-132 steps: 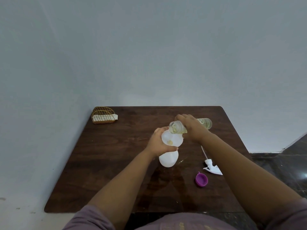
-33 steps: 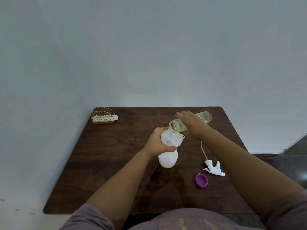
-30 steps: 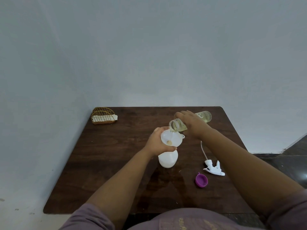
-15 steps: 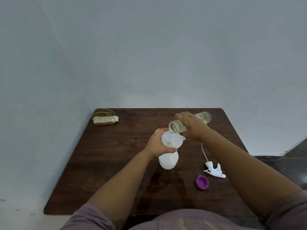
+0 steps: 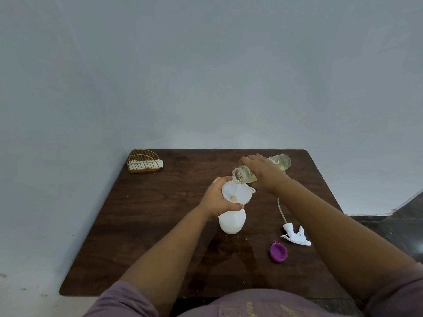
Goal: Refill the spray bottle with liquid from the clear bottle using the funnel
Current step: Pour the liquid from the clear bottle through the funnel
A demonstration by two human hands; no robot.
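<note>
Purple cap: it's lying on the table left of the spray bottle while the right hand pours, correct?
Not quite. In the head view the purple cap lies right of the spray bottle, near the trigger sprayer head. The right hand is pouring.

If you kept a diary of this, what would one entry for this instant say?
stage: pouring | right hand: tilts clear bottle over funnel | left hand: grips funnel on spray bottle | spray head, purple cap: on table

No text, brand or number can be read here. The clear bottle (image 5: 278, 161) bears a faint pale mark on its side, too small and blurred to make out. The shirt (image 5: 263, 305) at the bottom edge carries a yellowish print, also too blurred to read.
</note>
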